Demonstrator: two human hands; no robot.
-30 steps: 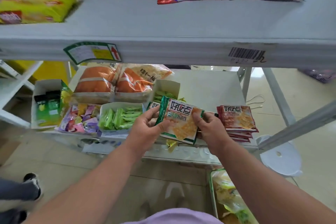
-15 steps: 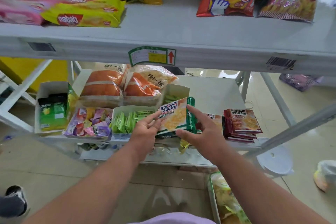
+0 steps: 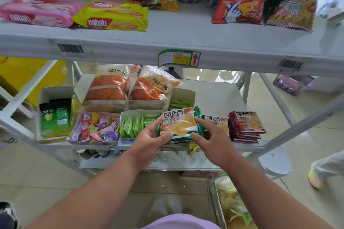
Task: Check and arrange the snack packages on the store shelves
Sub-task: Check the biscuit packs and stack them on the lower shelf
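A green-edged cracker pack (image 3: 179, 124) is held face-up over the front of the lower shelf (image 3: 214, 96). My left hand (image 3: 151, 140) grips its left edge, thumb on top. My right hand (image 3: 212, 138) holds its right edge with fingers curled round the side. Just right of it lies another green cracker pack (image 3: 216, 121), partly hidden by my right hand. A stack of red cracker packs (image 3: 246, 124) sits further right.
Lower shelf also holds a box of green sachets (image 3: 137, 124), a tray of mixed candies (image 3: 96, 129), a green-packet box (image 3: 55, 115) and two orange bread bags (image 3: 130, 89). Upper shelf (image 3: 186, 37) carries wafer packs and chip bags. A person's shoe (image 3: 314, 178) is at right.
The cracker pack has been turned from standing on edge to lying face-up, and both hands now grip its sides. The camera has tilted up, showing more of the upper shelf.
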